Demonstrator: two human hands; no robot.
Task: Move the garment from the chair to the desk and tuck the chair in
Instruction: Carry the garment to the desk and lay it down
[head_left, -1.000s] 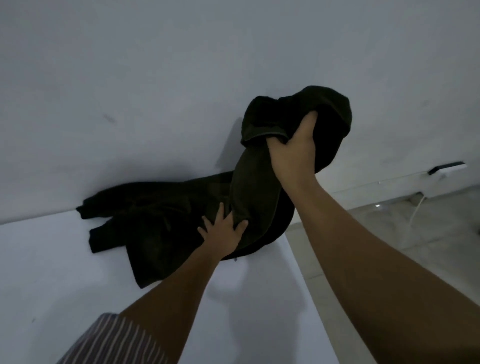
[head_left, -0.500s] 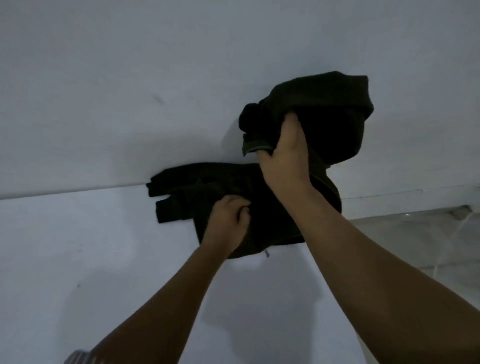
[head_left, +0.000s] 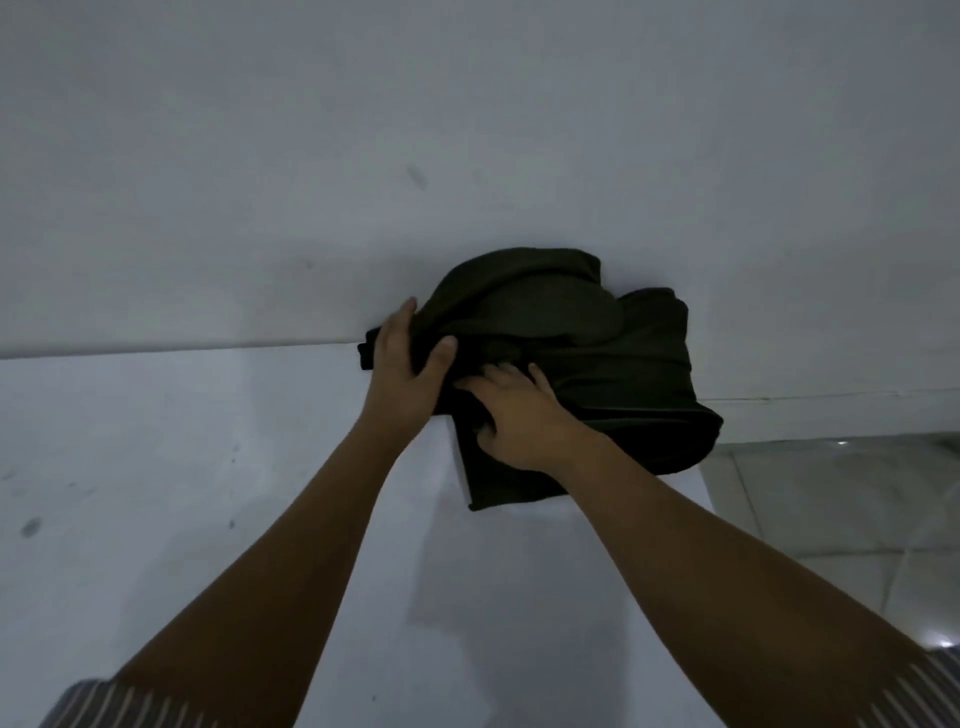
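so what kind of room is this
Probably a plain, dim room at home or in an office: a bare white desk against a blank wall, with tiled floor to the right.

**What I cannot see**

My right hand (head_left: 519, 415) has its fingertips buried in the dark garment (head_left: 582, 353), which hides the desk (head_left: 208, 493) corner beneath it. My left hand (head_left: 405, 374) covers the cloth's left end. Both striped sleeves (head_left: 119, 706) run off the bottom edge.
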